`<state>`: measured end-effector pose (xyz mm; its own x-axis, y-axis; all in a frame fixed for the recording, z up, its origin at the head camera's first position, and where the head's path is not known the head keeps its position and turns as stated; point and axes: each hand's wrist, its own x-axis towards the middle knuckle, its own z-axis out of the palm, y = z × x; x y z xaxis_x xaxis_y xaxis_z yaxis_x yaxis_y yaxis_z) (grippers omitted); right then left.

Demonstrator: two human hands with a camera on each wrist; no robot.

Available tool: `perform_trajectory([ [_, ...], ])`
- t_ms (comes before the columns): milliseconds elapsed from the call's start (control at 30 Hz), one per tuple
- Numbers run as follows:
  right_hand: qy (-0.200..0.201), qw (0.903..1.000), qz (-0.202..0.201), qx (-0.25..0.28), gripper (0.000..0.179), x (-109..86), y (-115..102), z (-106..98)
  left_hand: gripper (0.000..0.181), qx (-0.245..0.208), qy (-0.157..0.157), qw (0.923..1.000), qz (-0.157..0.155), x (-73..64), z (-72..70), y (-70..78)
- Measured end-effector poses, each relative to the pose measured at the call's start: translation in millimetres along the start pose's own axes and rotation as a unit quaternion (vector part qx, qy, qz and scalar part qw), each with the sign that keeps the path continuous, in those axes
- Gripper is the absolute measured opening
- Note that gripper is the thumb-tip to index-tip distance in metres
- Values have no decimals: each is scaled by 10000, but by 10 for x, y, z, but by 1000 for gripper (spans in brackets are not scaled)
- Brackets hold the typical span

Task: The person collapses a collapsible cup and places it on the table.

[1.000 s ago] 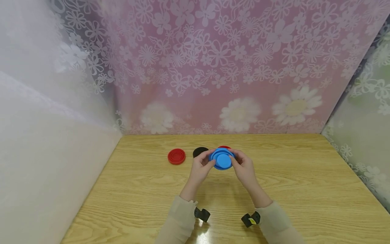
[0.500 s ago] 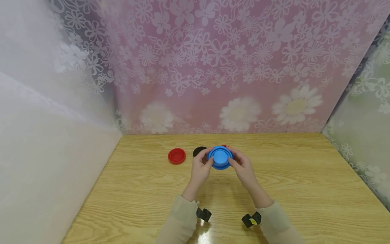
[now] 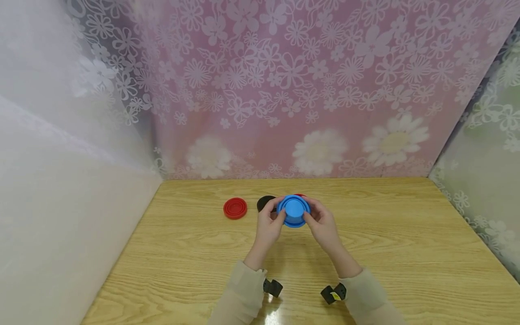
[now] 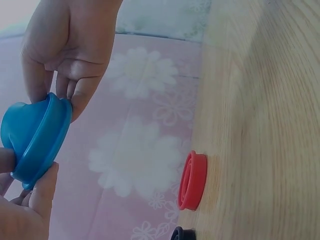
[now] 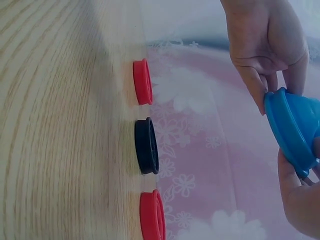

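A blue collapsible silicone cup point(image 3: 294, 211) is held up above the table between both hands, its smooth round base turned toward the head camera. My left hand point(image 3: 268, 227) pinches its left rim, thumb in front and the other fingers behind. On the opposite rim my right hand point(image 3: 326, 228) grips it the same way. Seen side-on in the left wrist view, the cup point(image 4: 37, 140) has a thick rim and a partly pushed-out middle. In the right wrist view the left hand point(image 5: 270, 45) is at the top.
Behind the hands, a flat red collapsible cup point(image 3: 235, 208), a black one point(image 3: 266, 203) and a second red one point(image 3: 299, 195) lie in a row on the wooden table point(image 3: 195, 266). The last two are partly hidden. Floral curtains point(image 3: 260, 90) stand around the table.
The blue cup has tilted from facing rightward to facing the head camera squarely, shifting slightly left. Both hands keep hold of its rim. The red and black cups have stayed put.
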<state>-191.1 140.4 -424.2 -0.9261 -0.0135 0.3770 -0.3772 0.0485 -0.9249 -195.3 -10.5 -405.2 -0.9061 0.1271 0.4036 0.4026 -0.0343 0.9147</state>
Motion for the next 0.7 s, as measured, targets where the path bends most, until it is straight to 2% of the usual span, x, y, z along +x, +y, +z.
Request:
perform_trajectory([
  [200,192,9982,435,358,32,-21,-19,1,31,-552,124,9973,-465,2,-18,11],
  [333,-82,9980,343,527,41,-35,-10,-5,34,-705,214,9951,-660,1,-28,2],
  [467,-292,9964,374,709,46,-47,-5,-4,35,-926,168,9921,-826,3,-32,-12],
  [700,22,9954,554,782,43,-45,-2,2,27,-1083,270,9892,-948,24,-47,4],
])
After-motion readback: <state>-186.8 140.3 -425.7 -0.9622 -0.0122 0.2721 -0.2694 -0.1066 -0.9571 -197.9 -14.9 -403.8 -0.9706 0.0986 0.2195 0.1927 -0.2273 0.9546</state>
